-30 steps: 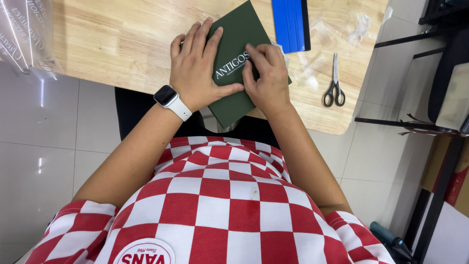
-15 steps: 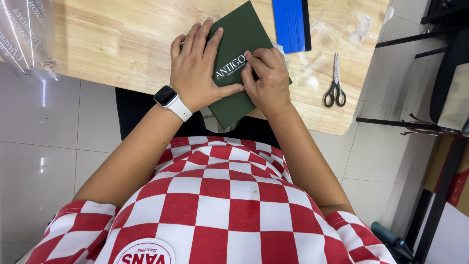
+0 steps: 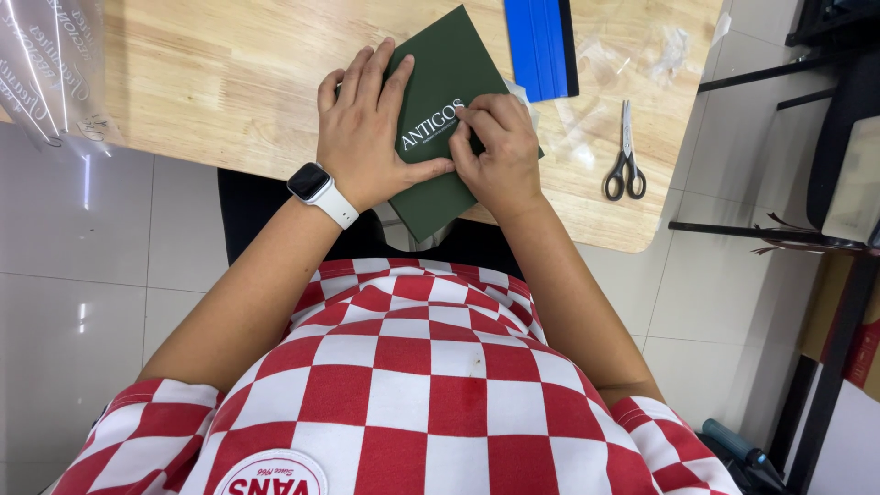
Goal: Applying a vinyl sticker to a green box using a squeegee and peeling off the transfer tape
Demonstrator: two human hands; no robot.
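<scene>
Leftmost, a sheet of clear printed film (image 3: pixel 50 69) lies at the far-left end of the wooden table (image 3: pixel 211 82), well apart from the dark green book (image 3: pixel 446 64), which sits tilted at the table's near edge with one corner hanging over it. Just left of the book's middle, the left hand (image 3: pixel 371 137), a white smartwatch (image 3: pixel 316 188) on its wrist, lies flat and spread on the cover, fingers apart and pressing down rather than gripping. On the book's right side, the right hand (image 3: pixel 495 151) has its fingertips drawn together on the cover near the lettering, seemingly pinching or rubbing at a thin edge; whether anything is caught between them cannot be told. To work that spot well, the flat hand should hold the book steady while the fingertips move slowly and stay low. Beyond the book's upper right lies a blue squeegee (image 3: pixel 541 46), with scissors (image 3: pixel 625 156) further right amid clear film scraps.
</scene>
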